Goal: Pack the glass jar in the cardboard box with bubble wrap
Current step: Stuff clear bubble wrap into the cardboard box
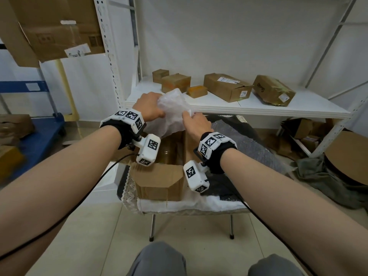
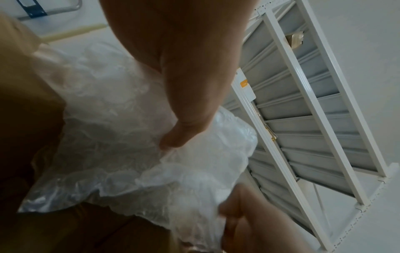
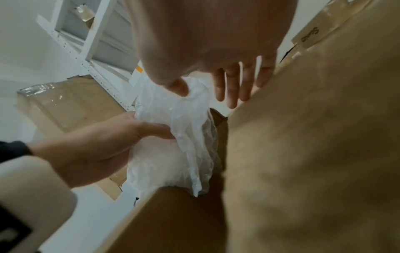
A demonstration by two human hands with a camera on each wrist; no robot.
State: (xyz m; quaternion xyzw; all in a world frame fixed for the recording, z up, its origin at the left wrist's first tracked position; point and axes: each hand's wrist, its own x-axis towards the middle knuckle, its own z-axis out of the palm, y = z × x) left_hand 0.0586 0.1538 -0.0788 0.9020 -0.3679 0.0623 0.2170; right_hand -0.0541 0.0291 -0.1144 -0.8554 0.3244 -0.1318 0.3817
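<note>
Holding a crumpled sheet of bubble wrap point(image 1: 175, 108) up over the open cardboard box point(image 1: 159, 182) with both hands, that's where we're at. Our left hand point(image 1: 149, 106) has its fingers curled round the upper left part of the sheet, and in the left wrist view the thumb point(image 2: 173, 142) presses right into the plastic. Our right hand point(image 1: 196, 124) pinches the right edge: the right wrist view shows the thumb point(image 3: 179, 87) on the wrap while the other three fingers point(image 3: 232, 89) hang out fairly straight, not gripping anything. So one full grab, one thumb pinch.

The wrap's lower end hangs down to the box's mouth, between its raised flaps. Inside the box, under the left wrist camera, we can just make out the glass jar point(image 1: 169, 151), clear and standing against the brown wall; it's too dim to tell more about it. The box sits on a small folding table point(image 1: 191, 206) with a white cloth. Behind the box runs a white shelf point(image 1: 258, 108) carrying several brown parcels point(image 1: 227, 86), and just right of the box lies a dark sheet of more bubble wrap point(image 1: 251, 148).
</note>
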